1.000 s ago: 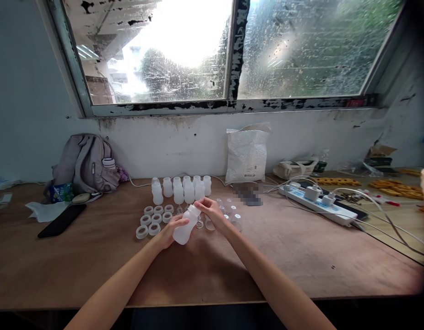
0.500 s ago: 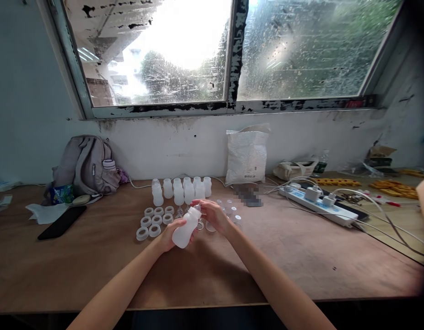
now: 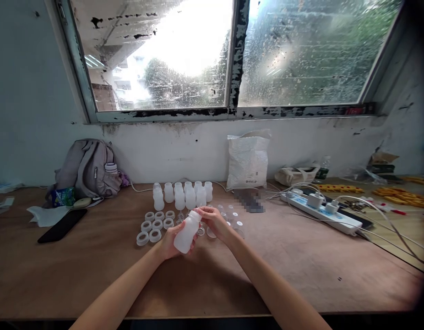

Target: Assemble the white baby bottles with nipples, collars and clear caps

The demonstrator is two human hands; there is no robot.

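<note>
A frosted white baby bottle (image 3: 186, 234) lies tilted in my left hand (image 3: 171, 242), its top pointing up and to the right. The fingers of that hand are wrapped round the bottle's body. My right hand (image 3: 214, 221) closes its fingertips round the bottle's top end, and they hide most of what sits there. Left of the hands, several white collar rings (image 3: 157, 224) lie in rows. Clear teats (image 3: 180, 217) stand just behind the bottle, partly covered. Clear domed caps (image 3: 230, 211) and small white discs (image 3: 239, 223) are beyond my right wrist.
Several frosted bottles (image 3: 179, 197) stand in rows at the back. A grey backpack (image 3: 90, 167) and black phone (image 3: 62, 225) are at the left. A white plastic bag (image 3: 248, 160) leans on the wall. At the right lies a power strip (image 3: 322, 212) with cables.
My right fingertips have moved down closer over the bottle's top, where a clear tip showed before. The left hand keeps its hold. The view has tipped slightly upward.
</note>
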